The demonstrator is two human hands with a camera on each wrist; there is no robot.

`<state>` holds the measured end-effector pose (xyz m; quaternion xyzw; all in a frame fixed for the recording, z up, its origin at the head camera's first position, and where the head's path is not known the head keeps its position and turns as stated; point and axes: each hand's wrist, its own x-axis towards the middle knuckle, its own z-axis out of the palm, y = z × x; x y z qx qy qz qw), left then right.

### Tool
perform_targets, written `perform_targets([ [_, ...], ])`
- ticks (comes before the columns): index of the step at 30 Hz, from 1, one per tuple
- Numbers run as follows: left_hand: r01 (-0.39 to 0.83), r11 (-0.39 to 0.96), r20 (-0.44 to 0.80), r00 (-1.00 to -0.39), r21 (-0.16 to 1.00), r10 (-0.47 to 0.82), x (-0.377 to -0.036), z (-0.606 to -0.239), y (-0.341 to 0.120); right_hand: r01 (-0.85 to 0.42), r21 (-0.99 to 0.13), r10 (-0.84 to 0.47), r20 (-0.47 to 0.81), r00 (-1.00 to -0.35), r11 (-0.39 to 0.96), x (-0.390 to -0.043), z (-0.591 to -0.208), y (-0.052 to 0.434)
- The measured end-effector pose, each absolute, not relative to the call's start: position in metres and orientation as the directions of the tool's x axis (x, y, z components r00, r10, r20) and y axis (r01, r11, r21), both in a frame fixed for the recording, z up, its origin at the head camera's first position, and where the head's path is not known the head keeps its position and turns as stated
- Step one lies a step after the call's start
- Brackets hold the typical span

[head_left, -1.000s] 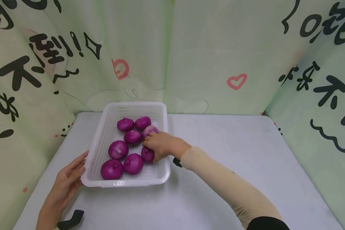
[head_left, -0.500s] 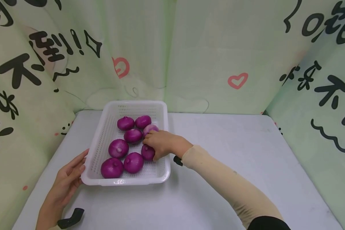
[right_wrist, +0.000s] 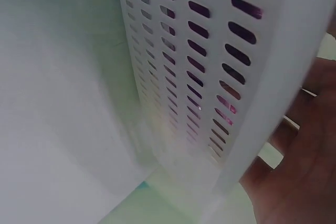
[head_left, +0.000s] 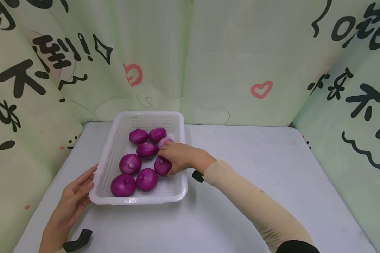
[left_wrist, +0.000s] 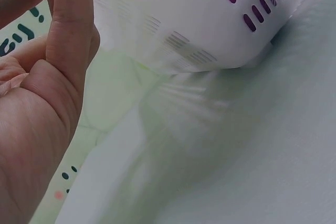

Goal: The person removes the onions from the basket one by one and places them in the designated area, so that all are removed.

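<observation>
A white perforated plastic basket [head_left: 174,200] holds several purple onions [head_left: 130,163]. My right hand [head_left: 183,156] reaches over its right side, thumb and fingers around a red onion [head_left: 162,166] near that wall. A paler onion [head_left: 164,142] lies just beyond my fingers, partly covered by them. At the basket's near left corner is my left hand [head_left: 73,200], its fairly straight fingers touching the outside of the wall. In the left wrist view those fingers [left_wrist: 71,19] point up beside the basket. The right wrist view shows mainly the slotted wall [right_wrist: 184,51], which hides most of the grasp.
The basket stands on a white table [head_left: 240,168], towards its back left. A pale green curtain [head_left: 221,63] with black writing and red hearts surrounds the back and both sides. Each wrist wears a black strap, such as the left strap [head_left: 78,240].
The onion in my right hand has shifted slightly up and more of it shows. My right hand has moved a little with it. The left hand and basket keep their places.
</observation>
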<state>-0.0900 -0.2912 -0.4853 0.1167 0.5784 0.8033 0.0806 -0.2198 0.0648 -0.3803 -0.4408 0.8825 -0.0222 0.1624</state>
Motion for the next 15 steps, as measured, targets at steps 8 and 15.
perform_targets([
  [8,-0.005,-0.313,0.076,-0.966,0.95,0.247,-0.0897,-0.4846,-0.2907,-0.755,-0.231,-0.787,-0.254,-0.562,0.614,-0.2226,-0.3802,0.0678],
  [15,-0.005,-0.325,0.08,-0.965,0.946,0.249,-0.0901,-0.4852,-0.2905,-0.742,-0.274,-0.791,-0.238,-0.564,0.612,-0.2236,-0.379,0.0704],
])
